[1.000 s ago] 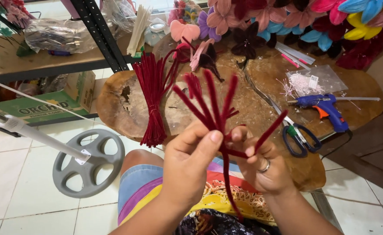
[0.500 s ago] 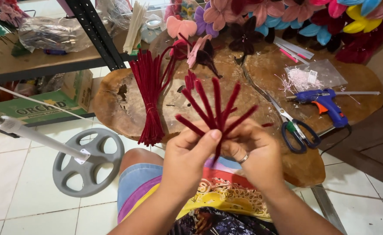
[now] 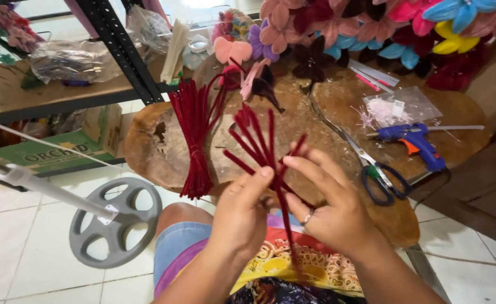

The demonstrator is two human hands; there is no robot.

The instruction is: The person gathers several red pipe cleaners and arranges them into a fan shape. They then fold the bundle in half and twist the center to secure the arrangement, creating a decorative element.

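Lower centre of the frame: a fan of dark red pipe cleaners (image 3: 262, 143) is pinched at its gathered base between both hands, above the lap. The left hand (image 3: 242, 211) is closed on the base, thumb pressed against the stems. The right hand (image 3: 332, 208), a ring on one finger, has its fingers curled around the same point, the forefinger extended across the stems. One long stem (image 3: 288, 231) hangs down from the grip toward the lap.

The step in hand is judged to be the binding of the spread stems at their common base. The next move would call for a steady pinch by one hand, so that the fan is not lost while the hanging stem is wound.

Mid-frame, on the wooden slab table (image 3: 146, 152): a tied bundle of red pipe cleaners (image 3: 194, 135) at left; scissors (image 3: 372, 169) and a blue glue gun (image 3: 414, 141) at right.

Upper frame: coloured craft flowers (image 3: 338, 28) are ranged along the far edge.
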